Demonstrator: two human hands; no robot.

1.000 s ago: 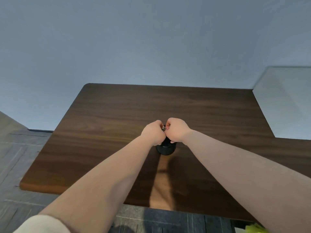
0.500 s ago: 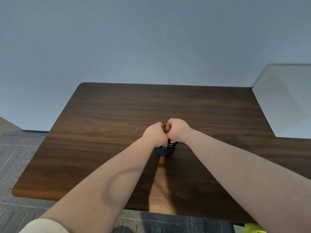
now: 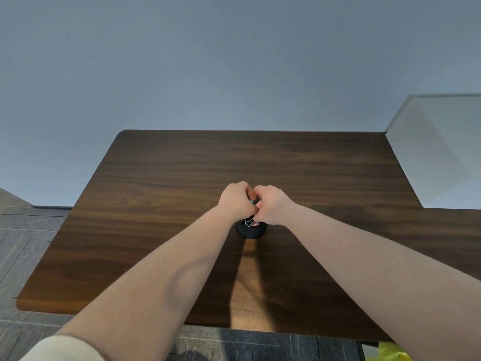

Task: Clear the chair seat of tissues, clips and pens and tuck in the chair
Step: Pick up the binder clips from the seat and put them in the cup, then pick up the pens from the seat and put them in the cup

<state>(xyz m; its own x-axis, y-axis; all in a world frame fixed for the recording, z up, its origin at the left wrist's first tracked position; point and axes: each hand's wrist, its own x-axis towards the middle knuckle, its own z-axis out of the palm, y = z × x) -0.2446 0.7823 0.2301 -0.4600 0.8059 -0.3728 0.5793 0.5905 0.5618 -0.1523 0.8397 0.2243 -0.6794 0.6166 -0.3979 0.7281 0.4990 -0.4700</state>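
Observation:
A small black round cup [image 3: 250,231] stands on the dark wooden desk [image 3: 182,204], near its middle. Coloured binder clips [image 3: 249,221] with wire handles lie inside it. My left hand [image 3: 235,200] and my right hand [image 3: 270,204] meet just above the cup, fingers curled and touching each other. A small teal clip [image 3: 251,202] shows between the fingertips; which hand grips it is unclear. The chair seat is out of view.
A frosted glass divider [image 3: 437,152] rises at the desk's right side, and a grey wall stands behind. Grey carpet tiles [image 3: 23,246] lie to the left and below the front edge. Something yellow-green [image 3: 390,354] peeks in at the bottom right.
My view has drifted slightly, so the desk sits a little lower and left. Both hands stay together over the cup; clips now show inside it beneath the fingers.

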